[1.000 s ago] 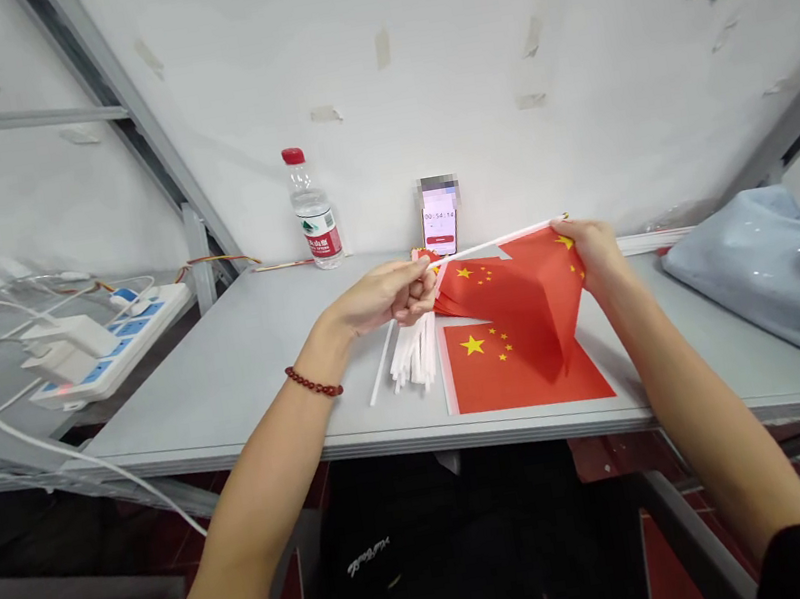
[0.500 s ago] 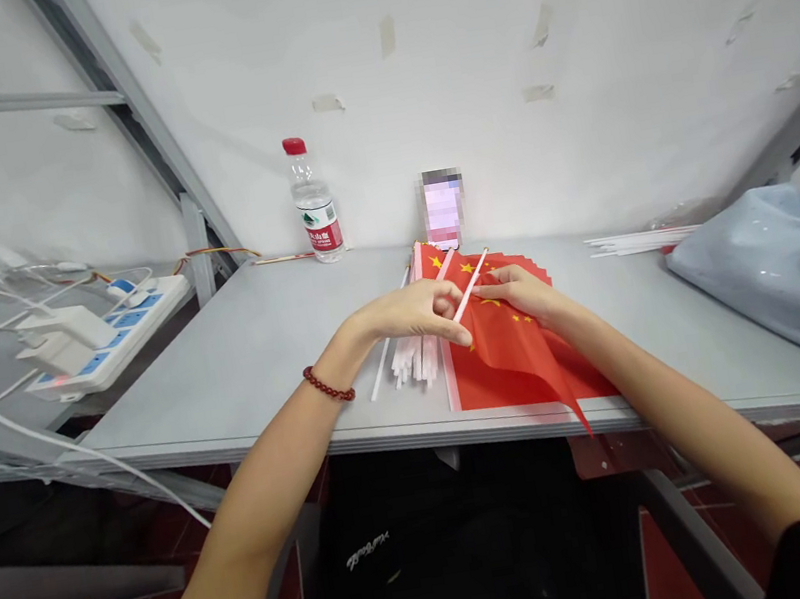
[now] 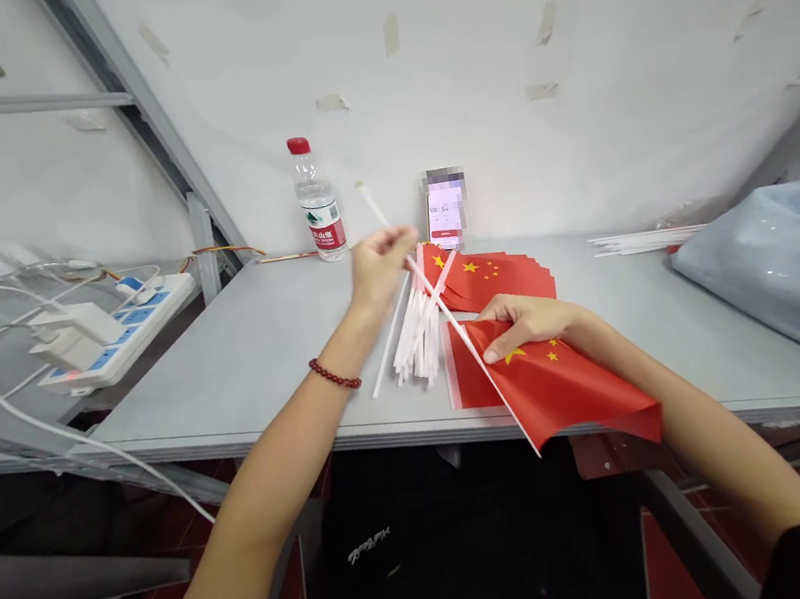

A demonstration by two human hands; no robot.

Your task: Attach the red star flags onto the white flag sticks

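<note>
My left hand (image 3: 384,267), slightly blurred, pinches a white stick (image 3: 438,304) that slants from beside the bottle down to the right. Along the stick's lower part lies the edge of a red flag (image 3: 575,398) with yellow stars. My right hand (image 3: 529,320) grips that flag near its stars, thumb on top, close to the stick. Below it, part of another red flag sheet (image 3: 469,388) lies flat on the table. Behind my hands are stacked red flags (image 3: 509,274), with a bundle of white sticks (image 3: 418,342) pointing toward me at their left.
On the grey table (image 3: 230,377) a water bottle (image 3: 322,216) and a phone (image 3: 445,209) stand by the wall. More white sticks (image 3: 638,241) lie at the right beside a light-blue bag (image 3: 782,269). A power strip (image 3: 138,326) with cables sits at the left.
My left hand has moved up and away with the stick, whose top now tilts left. My right hand has come down toward me, bringing the flag over the table's front edge.
</note>
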